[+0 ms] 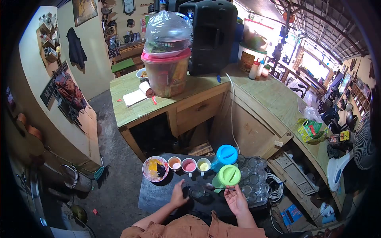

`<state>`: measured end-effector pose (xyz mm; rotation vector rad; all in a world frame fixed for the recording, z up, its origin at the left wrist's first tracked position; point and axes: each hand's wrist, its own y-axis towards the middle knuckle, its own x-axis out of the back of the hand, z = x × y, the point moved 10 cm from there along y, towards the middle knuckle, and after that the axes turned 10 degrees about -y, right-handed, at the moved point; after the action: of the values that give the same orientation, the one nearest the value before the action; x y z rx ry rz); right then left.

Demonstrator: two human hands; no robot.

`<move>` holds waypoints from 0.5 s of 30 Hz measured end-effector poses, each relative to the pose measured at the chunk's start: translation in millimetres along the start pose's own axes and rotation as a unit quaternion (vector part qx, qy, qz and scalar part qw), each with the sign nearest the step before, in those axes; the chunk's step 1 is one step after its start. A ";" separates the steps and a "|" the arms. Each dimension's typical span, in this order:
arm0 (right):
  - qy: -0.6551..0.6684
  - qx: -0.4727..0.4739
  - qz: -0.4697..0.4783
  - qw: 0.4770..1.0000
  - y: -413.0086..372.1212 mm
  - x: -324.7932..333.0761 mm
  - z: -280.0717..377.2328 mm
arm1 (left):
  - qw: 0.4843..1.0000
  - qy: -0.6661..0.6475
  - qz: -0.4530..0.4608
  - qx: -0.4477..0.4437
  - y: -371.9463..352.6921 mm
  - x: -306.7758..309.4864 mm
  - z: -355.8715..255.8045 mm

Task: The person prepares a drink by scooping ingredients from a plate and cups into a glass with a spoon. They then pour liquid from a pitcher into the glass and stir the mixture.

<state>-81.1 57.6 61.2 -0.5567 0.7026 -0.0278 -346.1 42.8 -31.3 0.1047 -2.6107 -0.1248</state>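
My right hand [237,201] pinches the handle of a metal spoon [210,186], whose bowl points left, close by a clear glass mug [196,192]. To the left of that mug is my left hand [178,195], its fingers apart and holding nothing. Both hands are over a dark table [149,195]. Along its far side stand three small cups, with orange [174,163], pink [189,165] and pale yellow [203,164] contents. A patterned plate [146,174] carries yellow and black pieces. Right of the cups stand a blue-lidded pitcher [226,154] and a green-lidded pitcher [229,175].
Several upturned glasses [254,180] crowd the table's right side, beside a coiled white cable [276,188]. Beyond, an L-shaped wooden counter [202,92] bears a pink-lidded bucket [166,73], a black speaker [212,37] and sauce bottles [254,69]. A fan [363,141] stands far right.
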 end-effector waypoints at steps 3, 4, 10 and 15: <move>-0.013 0.038 -0.048 0.998 -7.3 9.1 5.5 | 0.990 0.105 -0.083 -0.051 30.8 41.7 4.9; -0.010 0.051 -0.038 0.998 -7.7 11.6 6.3 | 0.980 0.156 -0.124 -0.028 42.2 53.1 5.7; 0.013 0.070 -0.039 0.997 -18.3 11.6 5.9 | 0.946 0.286 -0.099 0.114 110.2 76.0 17.9; 0.003 0.081 -0.022 0.996 -27.2 18.2 7.1 | 0.955 0.255 -0.053 0.142 135.9 67.6 76.3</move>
<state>-58.4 34.0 68.1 -0.4171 0.6871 -0.1270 -449.7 176.3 -48.6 0.3329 -2.0885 0.2156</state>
